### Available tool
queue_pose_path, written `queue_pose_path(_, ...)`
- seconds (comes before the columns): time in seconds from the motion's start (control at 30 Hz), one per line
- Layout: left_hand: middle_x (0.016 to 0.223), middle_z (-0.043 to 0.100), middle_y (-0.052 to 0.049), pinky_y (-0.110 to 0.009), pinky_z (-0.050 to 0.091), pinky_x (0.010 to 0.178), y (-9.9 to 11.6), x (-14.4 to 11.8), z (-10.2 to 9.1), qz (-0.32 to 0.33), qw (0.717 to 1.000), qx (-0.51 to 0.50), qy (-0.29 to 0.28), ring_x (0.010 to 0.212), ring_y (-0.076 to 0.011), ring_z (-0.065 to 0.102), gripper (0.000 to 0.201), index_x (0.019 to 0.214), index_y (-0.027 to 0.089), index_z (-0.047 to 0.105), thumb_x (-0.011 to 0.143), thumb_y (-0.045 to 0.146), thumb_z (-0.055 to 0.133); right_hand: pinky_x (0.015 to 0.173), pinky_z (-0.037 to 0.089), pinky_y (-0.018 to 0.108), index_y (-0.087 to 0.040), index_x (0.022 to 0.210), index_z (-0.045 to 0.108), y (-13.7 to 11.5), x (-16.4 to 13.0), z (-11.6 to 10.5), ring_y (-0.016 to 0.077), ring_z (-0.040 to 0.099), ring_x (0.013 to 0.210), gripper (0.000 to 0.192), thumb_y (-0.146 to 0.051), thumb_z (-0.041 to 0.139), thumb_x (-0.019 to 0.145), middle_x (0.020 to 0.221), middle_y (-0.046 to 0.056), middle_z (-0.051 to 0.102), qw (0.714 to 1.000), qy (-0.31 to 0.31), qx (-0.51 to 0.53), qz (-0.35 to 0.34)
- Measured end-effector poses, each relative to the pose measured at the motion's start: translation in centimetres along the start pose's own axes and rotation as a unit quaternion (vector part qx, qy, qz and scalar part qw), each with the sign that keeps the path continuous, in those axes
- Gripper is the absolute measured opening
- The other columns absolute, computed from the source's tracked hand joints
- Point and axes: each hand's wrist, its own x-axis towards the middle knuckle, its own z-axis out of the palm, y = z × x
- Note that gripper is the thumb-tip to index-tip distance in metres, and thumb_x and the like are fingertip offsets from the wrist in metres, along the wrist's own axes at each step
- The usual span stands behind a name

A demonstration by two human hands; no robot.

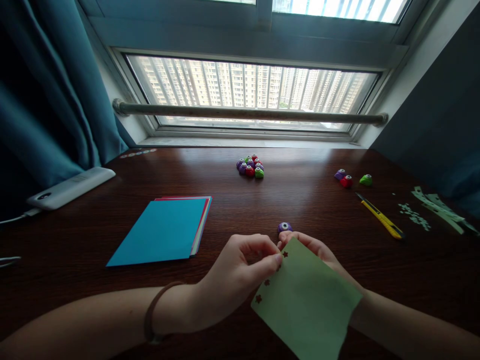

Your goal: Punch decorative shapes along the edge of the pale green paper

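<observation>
A sheet of light green paper is tilted in front of me above the table. Small star-shaped holes run along its left edge, and its bottom edge looks uneven. My left hand pinches that holed edge between thumb and forefinger. Behind the upper corner of the sheet is my right hand, its fingers curled and partly covered by the paper. Just beyond the right fingertips is a purple craft punch with a star on its top; whether the fingers touch it is unclear.
Coloured paper is stacked at left, near a white power bank. Several craft punches cluster at the back. To the right are three more punches, a yellow utility knife, small paper cutouts and green strips.
</observation>
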Motion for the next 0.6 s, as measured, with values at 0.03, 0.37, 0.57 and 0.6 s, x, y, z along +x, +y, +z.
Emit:
queue_pose_path(0.03,0.056,0.047,0.003,-0.017,0.033,0.047,0.0,0.0,0.0,-0.011,1.000,-0.004,0.004,0.052,-0.0074,0.041,0.021,0.061,0.012,0.054,0.076,0.026,0.056,0.050,0.044,0.019,-0.020,0.091,0.053,-0.2,0.0,0.1,0.0080,0.051,0.052,0.027,-0.024,0.068,0.070,0.071,-0.003,0.054,1.000,0.010,0.002,0.000)
queue_pose_path(0.37,0.056,0.044,0.003,-0.015,0.029,0.041,0.3,0.7,-0.5,-0.076,0.997,-0.010,0.021,0.048,-0.0068,0.038,0.020,0.065,0.012,0.053,0.072,0.031,0.056,0.044,0.035,0.016,-0.016,0.077,0.058,-5.7,1.7,-1.5,0.0055,0.045,0.050,0.021,-0.026,0.073,0.065,0.061,-0.002,0.052,0.975,0.173,-0.078,-0.118)
queue_pose_path(0.57,0.057,0.048,0.002,-0.016,0.029,0.044,0.2,1.2,-0.7,-0.089,0.996,-0.009,0.019,0.051,-0.0078,0.040,0.020,0.064,0.011,0.056,0.071,0.030,0.057,0.040,0.024,0.021,-0.012,0.076,0.065,-15.0,-0.3,-10.9,0.0040,0.035,0.043,0.018,-0.023,0.072,0.064,0.055,-0.001,0.049,0.868,0.313,-0.313,-0.226)
queue_pose_path(0.6,0.057,0.047,0.002,-0.016,0.028,0.044,0.2,1.3,-0.6,-0.089,0.996,-0.008,0.017,0.052,-0.0078,0.040,0.020,0.064,0.011,0.056,0.071,0.030,0.058,0.041,0.026,0.023,-0.012,0.076,0.066,-16.0,-1.1,-13.2,0.0051,0.038,0.045,0.018,-0.023,0.073,0.063,0.058,0.001,0.053,0.816,0.388,-0.364,-0.226)
